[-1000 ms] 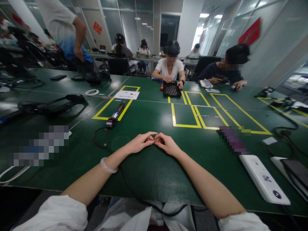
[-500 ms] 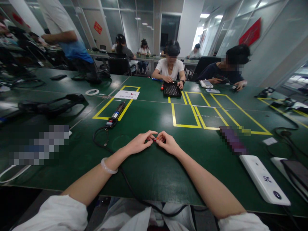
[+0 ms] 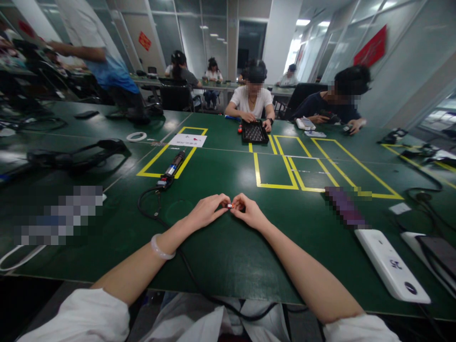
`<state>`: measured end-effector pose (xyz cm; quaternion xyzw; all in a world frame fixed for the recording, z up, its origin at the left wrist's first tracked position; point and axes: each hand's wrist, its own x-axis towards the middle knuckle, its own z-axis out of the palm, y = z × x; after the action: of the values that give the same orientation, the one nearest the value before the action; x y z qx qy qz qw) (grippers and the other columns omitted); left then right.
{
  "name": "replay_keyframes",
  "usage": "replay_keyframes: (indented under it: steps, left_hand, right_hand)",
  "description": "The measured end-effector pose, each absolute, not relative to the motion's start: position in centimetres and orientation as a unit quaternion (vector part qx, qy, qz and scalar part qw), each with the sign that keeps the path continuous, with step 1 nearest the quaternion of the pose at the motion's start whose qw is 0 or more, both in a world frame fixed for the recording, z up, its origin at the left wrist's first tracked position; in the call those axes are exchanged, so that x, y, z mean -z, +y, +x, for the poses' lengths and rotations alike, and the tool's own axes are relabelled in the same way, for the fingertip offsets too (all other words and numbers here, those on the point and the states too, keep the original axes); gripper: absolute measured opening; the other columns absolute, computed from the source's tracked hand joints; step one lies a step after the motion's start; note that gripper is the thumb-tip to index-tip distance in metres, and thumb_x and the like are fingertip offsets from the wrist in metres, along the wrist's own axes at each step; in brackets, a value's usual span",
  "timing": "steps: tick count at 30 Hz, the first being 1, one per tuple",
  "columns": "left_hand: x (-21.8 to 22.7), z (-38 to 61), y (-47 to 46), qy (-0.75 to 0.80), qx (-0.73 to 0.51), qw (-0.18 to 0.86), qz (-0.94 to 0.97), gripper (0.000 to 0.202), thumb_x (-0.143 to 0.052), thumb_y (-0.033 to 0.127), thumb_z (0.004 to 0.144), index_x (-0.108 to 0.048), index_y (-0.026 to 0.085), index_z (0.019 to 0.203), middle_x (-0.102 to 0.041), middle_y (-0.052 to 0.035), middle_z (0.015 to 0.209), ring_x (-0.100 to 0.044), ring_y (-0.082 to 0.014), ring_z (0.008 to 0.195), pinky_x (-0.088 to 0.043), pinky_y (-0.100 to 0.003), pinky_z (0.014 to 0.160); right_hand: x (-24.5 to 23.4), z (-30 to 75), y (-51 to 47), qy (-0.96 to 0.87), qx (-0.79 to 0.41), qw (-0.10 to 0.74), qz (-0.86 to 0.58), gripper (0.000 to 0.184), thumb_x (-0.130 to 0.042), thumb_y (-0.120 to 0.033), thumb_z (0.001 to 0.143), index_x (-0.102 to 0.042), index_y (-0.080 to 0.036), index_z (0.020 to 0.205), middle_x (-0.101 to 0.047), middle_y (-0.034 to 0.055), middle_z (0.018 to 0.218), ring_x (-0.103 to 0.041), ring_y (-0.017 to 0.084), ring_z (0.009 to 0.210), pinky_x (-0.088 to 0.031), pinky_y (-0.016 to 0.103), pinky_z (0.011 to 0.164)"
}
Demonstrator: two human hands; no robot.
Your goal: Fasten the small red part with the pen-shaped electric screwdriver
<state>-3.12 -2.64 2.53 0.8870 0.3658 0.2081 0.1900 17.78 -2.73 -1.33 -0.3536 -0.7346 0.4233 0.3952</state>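
Observation:
My left hand and my right hand meet over the green table, fingertips pinched together on one tiny object that shows a red and a pale part. Both forearms rest on the table in front of me; a pale bangle sits on my left wrist. The small object is mostly hidden by my fingers.
An electric screwdriver with a black cable lies ahead left inside yellow tape. A white device lies at the right. A black tray sits before a person opposite. A paper sheet, a headset and other seated people are beyond.
My fingers have turned the tiny object, which now shows a pale side instead of orange-red. The standing person at the far left has reached an arm out leftward.

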Motion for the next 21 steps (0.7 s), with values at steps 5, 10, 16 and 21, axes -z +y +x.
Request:
replay_keyframes:
  steps: [5, 10, 16, 21]
  left_hand:
    - [-2.68, -3.08, -2.69, 0.368, -0.199, 0.163, 0.893, 0.018, -0.046, 0.033, 0.095, -0.052, 0.023, 0.108, -0.064, -0.0037, 0.099, -0.06, -0.0186, 0.093, -0.045, -0.031, 0.084]
    - [-2.66, -3.08, -2.69, 0.384, -0.192, 0.169, 0.887, 0.023, -0.042, 0.038, 0.096, -0.051, 0.023, 0.113, -0.065, -0.004, 0.102, -0.062, -0.0193, 0.093, -0.045, -0.031, 0.083]
    - [-2.93, -2.76, -3.0, 0.387, -0.186, 0.174, 0.886, 0.026, -0.041, 0.041, 0.097, -0.05, 0.023, 0.114, -0.066, -0.0034, 0.098, -0.064, -0.0194, 0.09, -0.045, -0.03, 0.079]
    - [-2.69, -2.89, -2.82, 0.386, -0.194, 0.183, 0.883, 0.022, -0.043, 0.039, 0.096, -0.051, 0.023, 0.109, -0.066, -0.0031, 0.1, -0.063, -0.0192, 0.092, -0.045, -0.031, 0.082]
  right_hand:
    - [1.14, 17.73, -2.83, -0.74, -0.409, 0.404, -0.349, 0.017, -0.06, -0.03, 0.084, -0.051, -0.02, 0.094, -0.059, -0.0012, 0.08, -0.055, 0.011, 0.067, -0.046, 0.026, 0.067]
    - [1.12, 17.83, -2.75, -0.737, -0.404, 0.399, -0.368, 0.019, -0.06, -0.035, 0.086, -0.055, -0.019, 0.094, -0.062, 0.0001, 0.08, -0.057, 0.012, 0.07, -0.046, 0.026, 0.067]
    - [0.97, 18.01, -2.72, -0.739, -0.403, 0.372, -0.392, 0.027, -0.049, -0.04, 0.094, -0.058, -0.017, 0.082, -0.064, 0.0002, 0.073, -0.056, 0.012, 0.066, -0.044, 0.025, 0.068]
    - [1.21, 17.88, -2.68, -0.731, -0.419, 0.375, -0.387, 0.026, -0.051, -0.041, 0.093, -0.058, -0.018, 0.085, -0.063, 0.0, 0.072, -0.055, 0.012, 0.065, -0.043, 0.025, 0.066]
